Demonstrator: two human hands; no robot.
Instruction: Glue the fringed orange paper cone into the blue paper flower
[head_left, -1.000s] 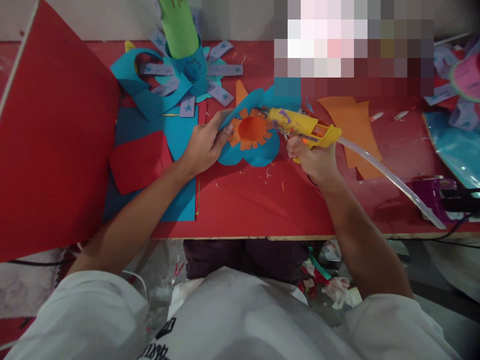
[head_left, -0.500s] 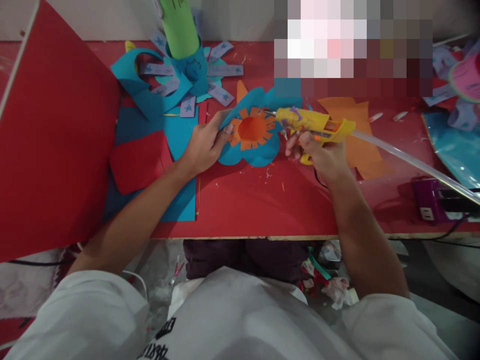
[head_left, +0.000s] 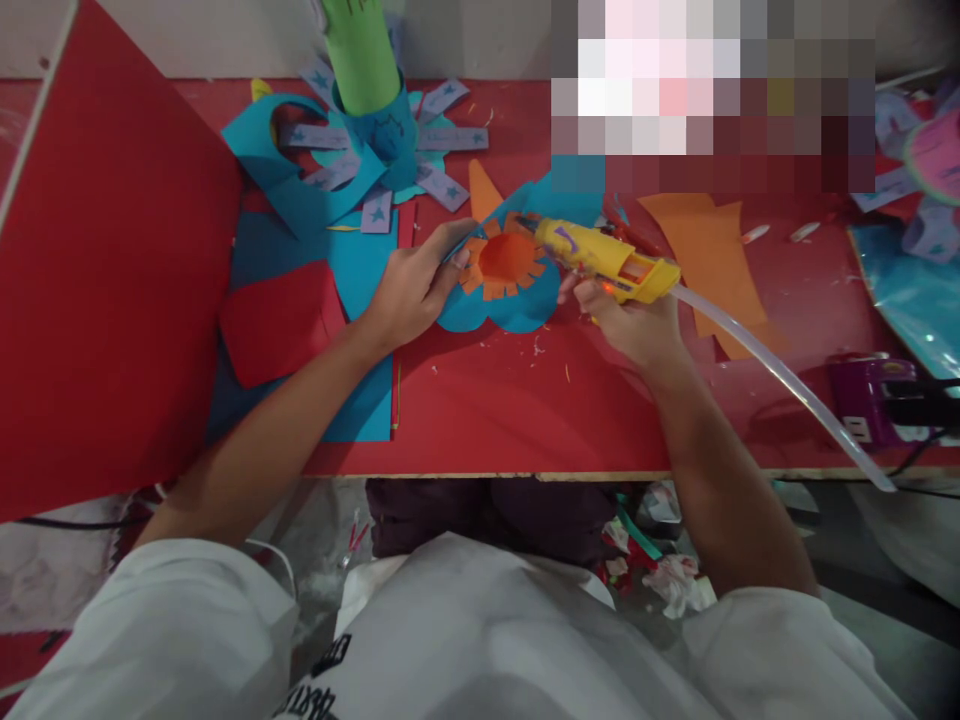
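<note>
My left hand (head_left: 420, 285) pinches the left edge of a blue paper flower (head_left: 529, 305), thumb on top. At the flower's middle sits an orange paper ring (head_left: 507, 258) with a fringe of cut tabs folded outward. My right hand (head_left: 630, 315) is wrapped round a yellow hot glue gun (head_left: 611, 258). Its nozzle points left over the upper right tabs of the ring; whether it touches them I cannot tell. A long clear glue stick (head_left: 787, 375) sticks out of the gun's back. An orange paper point (head_left: 484, 190) shows just behind the flower.
Blue sheets (head_left: 360, 390) and a red paper piece (head_left: 281, 325) lie left, beside an upright red board (head_left: 120, 270). A green tube (head_left: 364, 60) stands in a blue paper base behind. Orange paper (head_left: 709, 260) and a purple power socket (head_left: 870, 395) are on the right.
The glue gun has shifted left and tilted, its nozzle now further over the orange tabs. Its glue stick has swung down at the far end. My left hand holds the flower nearly still.
</note>
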